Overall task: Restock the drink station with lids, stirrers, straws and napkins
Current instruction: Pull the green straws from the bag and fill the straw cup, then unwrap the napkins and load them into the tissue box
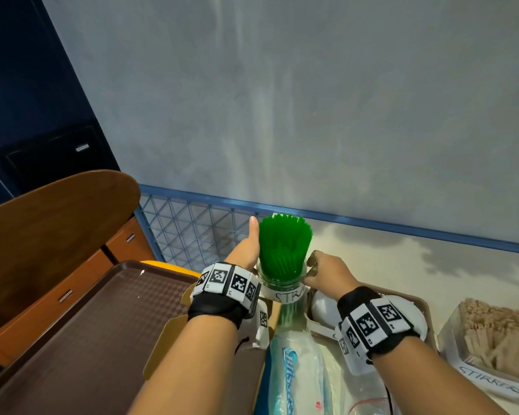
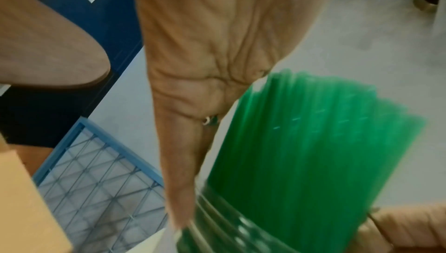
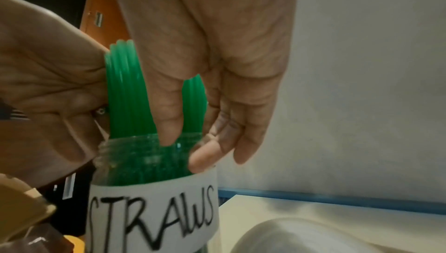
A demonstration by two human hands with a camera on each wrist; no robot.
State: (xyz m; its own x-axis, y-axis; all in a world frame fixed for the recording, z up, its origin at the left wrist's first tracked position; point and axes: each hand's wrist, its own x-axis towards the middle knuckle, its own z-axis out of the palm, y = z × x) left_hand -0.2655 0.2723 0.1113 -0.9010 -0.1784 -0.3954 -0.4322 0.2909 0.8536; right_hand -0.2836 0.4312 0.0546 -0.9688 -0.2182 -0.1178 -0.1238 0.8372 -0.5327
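A thick bundle of green straws (image 1: 283,247) (image 2: 313,133) (image 3: 128,95) stands upright in a clear jar (image 1: 282,284) (image 3: 144,161) with a white label reading STRAWS. My left hand (image 1: 247,250) (image 2: 217,47) lies flat along the bundle's left side, fingers straight down to the jar's mouth, thumb pointing up. From the right, my right hand (image 1: 318,266) (image 3: 217,66) grips the jar's rim, its thumb and fingertips curled at the neck. The jar's base is hidden behind packets.
A clear tub of wooden stirrers (image 1: 492,333) sits at the right. White lids (image 1: 322,307) lie behind my right wrist, a plastic-wrapped pack (image 1: 300,375) below the jar. A brown tray (image 1: 87,324), a cardboard box (image 1: 162,354) and a blue wire rack (image 1: 192,232) are on the left.
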